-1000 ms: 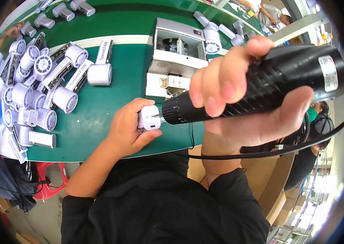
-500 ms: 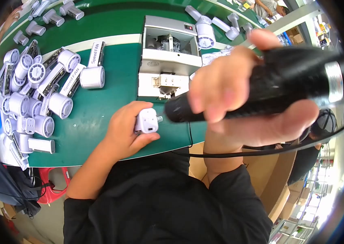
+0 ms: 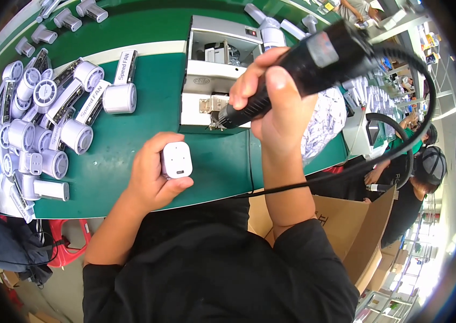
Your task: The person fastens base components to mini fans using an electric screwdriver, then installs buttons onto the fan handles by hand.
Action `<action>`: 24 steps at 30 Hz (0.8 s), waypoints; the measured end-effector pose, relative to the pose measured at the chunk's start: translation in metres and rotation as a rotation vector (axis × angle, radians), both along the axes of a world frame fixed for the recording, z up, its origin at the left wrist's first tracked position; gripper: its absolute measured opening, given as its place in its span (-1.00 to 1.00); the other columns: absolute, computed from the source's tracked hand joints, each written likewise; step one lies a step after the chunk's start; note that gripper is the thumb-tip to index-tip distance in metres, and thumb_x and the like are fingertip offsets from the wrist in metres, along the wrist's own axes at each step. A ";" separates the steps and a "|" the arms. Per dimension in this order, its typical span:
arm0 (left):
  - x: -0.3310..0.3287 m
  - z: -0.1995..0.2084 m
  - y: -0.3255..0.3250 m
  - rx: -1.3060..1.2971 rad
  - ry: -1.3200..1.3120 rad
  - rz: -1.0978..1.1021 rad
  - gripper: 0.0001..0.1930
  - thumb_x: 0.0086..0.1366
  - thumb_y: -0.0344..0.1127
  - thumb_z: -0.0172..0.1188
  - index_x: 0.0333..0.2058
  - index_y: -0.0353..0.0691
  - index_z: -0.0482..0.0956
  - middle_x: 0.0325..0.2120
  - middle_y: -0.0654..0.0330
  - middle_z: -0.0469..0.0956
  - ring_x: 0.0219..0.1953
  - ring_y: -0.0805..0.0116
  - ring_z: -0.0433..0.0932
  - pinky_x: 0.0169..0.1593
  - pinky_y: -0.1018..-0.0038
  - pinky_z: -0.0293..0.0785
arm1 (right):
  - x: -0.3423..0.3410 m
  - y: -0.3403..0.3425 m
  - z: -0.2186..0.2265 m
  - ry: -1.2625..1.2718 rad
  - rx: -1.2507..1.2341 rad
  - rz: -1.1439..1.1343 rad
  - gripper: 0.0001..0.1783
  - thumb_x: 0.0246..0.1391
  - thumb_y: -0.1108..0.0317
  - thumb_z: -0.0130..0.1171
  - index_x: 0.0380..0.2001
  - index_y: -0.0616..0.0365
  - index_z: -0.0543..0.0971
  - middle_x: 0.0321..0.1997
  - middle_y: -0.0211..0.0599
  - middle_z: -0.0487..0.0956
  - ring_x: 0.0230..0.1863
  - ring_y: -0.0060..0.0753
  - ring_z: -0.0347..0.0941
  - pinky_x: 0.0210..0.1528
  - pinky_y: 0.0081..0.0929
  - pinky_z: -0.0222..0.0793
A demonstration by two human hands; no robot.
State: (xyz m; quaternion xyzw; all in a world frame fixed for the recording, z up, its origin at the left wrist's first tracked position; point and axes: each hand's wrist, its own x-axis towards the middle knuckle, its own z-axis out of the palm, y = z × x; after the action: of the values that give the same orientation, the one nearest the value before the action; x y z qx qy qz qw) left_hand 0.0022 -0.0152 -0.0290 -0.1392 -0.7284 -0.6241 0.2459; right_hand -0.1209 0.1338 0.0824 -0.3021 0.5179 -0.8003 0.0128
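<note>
In my left hand (image 3: 150,175) is a white handheld fan (image 3: 177,159), gripped low over the near edge of the table. The fan's end faces up, showing small holes and a dark port; the rest of it is hidden below. My right hand (image 3: 284,102) is wrapped round a black corded electric screwdriver (image 3: 306,64), tilted with its nose down to the left. That nose is at the front of a grey metal screw feeder (image 3: 209,81); whether the bit touches a screw I cannot tell.
Several white fans (image 3: 45,94) lie heaped on the green table (image 3: 155,102) at the left, with more along the back. A clear plastic bag (image 3: 325,121) sits right of the feeder. The screwdriver's cable (image 3: 357,169) loops past an open cardboard box (image 3: 341,212). Other people work at the right.
My right hand has carried the screwdriver away from the fan, up and left to the front of the feeder. The fan has shifted slightly left in my left hand.
</note>
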 end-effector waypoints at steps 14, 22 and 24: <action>-0.002 0.016 -0.001 -0.114 -0.029 -0.005 -0.39 0.01 -0.03 0.30 -0.07 -0.30 0.32 -0.33 0.03 0.44 -0.39 0.11 0.45 -0.33 0.38 0.39 | 0.027 -0.011 0.052 0.042 -0.281 0.444 -0.23 0.04 -0.27 -0.13 0.02 0.23 0.31 -0.49 -0.31 0.42 -0.58 -0.37 0.35 -0.47 -0.34 0.27; -0.007 0.022 -0.002 -0.179 0.015 -0.017 -0.41 -0.01 -0.07 0.32 -0.09 -0.28 0.33 -0.35 0.04 0.46 -0.38 0.05 0.46 -0.32 0.33 0.39 | 0.030 -0.020 0.052 -0.044 -0.258 0.433 -0.30 0.03 -0.28 -0.11 -0.10 0.17 0.37 -0.51 -0.39 0.41 -0.61 -0.44 0.32 -0.50 -0.39 0.25; -0.008 0.023 -0.002 -0.202 0.030 -0.016 -0.41 -0.02 -0.07 0.32 -0.09 -0.28 0.32 -0.35 0.04 0.46 -0.38 0.04 0.46 -0.31 0.33 0.39 | 0.030 -0.020 0.052 -0.033 -0.256 0.416 -0.31 0.02 -0.28 -0.09 -0.11 0.18 0.36 -0.52 -0.38 0.41 -0.62 -0.43 0.33 -0.50 -0.39 0.27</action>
State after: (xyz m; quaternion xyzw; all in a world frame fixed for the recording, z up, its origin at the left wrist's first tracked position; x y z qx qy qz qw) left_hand -0.0055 -0.0176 -0.0061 -0.1783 -0.7829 -0.5472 0.2364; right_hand -0.0910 0.1137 0.1347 -0.3880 0.3387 -0.8444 0.1474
